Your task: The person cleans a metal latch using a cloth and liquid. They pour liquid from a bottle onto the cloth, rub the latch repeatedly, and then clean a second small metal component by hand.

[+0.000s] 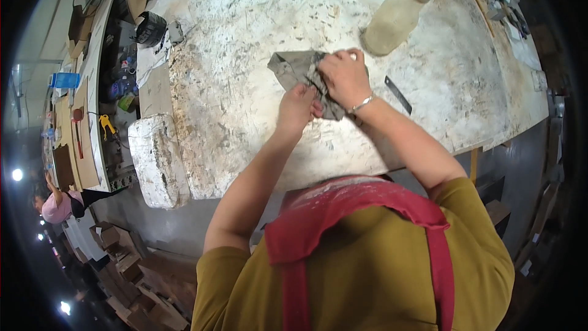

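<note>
"At the lower centre of the frame, what lies nearest to us?"

"Our red apron (309, 233), soft and dusted pale along its upper edge. Past it, at mid-frame, our left hand (297, 109) and right hand (348, 78) meet over the grey cloth (293, 66)."

"How do our fingers stand?"

"On the left they pinch the cloth's near edge. On the right they curl down and clutch its bunched middle; the tips are partly hidden, so we can't tell how hard they press."

"How should we expect it to handle?"

"Light and limp, we'd judge, with a little stiffness where the flap at its upper left holds a crease. It looks matt rather than slippery, and hardly fragile. That flap seems our best free hold; the dark folds look grubby."

"And the surface under it?"

"A whitish counter (226, 86), blotched and scuffed, crusty toward its left side."

"Beyond our hands?"

"Right of centre, a thin, flat dark strip (398, 95), straight-edged and probably stiff. Farther up, a cloudy, rounded jar (392, 23) with a white lid, smooth and likely the heavier thing."
</note>
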A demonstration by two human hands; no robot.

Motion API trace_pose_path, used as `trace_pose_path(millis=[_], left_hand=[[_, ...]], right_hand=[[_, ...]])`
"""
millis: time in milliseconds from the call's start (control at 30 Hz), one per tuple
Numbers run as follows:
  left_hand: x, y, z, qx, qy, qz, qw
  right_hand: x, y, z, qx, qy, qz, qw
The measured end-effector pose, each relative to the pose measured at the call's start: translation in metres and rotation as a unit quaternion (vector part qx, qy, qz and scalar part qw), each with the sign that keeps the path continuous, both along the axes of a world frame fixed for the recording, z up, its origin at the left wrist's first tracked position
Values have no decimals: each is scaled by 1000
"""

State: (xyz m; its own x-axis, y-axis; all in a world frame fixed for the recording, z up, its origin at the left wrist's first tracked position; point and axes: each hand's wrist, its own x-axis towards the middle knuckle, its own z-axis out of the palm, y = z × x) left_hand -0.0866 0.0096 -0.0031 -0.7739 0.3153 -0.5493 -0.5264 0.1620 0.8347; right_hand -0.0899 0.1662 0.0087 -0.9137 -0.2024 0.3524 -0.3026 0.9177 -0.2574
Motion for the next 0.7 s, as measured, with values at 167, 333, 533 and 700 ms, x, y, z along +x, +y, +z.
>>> trace_pose_path(millis=[167, 333, 533, 700], left_hand=[[-1, -4, 3, -10, -15, 9, 1000], [3, -3, 0, -5, 0, 3, 1000], [7, -2, 3, 0, 13, -2, 1000], [10, 2, -1, -4, 21, 39, 999]], right_hand=[[-4, -11, -2, -31, -3, -72, 997], [5, -27, 0, 37, 15, -2, 999], [-22, -1, 26, 55, -130, 31, 990], [7, -10, 5, -10, -73, 52, 996]])
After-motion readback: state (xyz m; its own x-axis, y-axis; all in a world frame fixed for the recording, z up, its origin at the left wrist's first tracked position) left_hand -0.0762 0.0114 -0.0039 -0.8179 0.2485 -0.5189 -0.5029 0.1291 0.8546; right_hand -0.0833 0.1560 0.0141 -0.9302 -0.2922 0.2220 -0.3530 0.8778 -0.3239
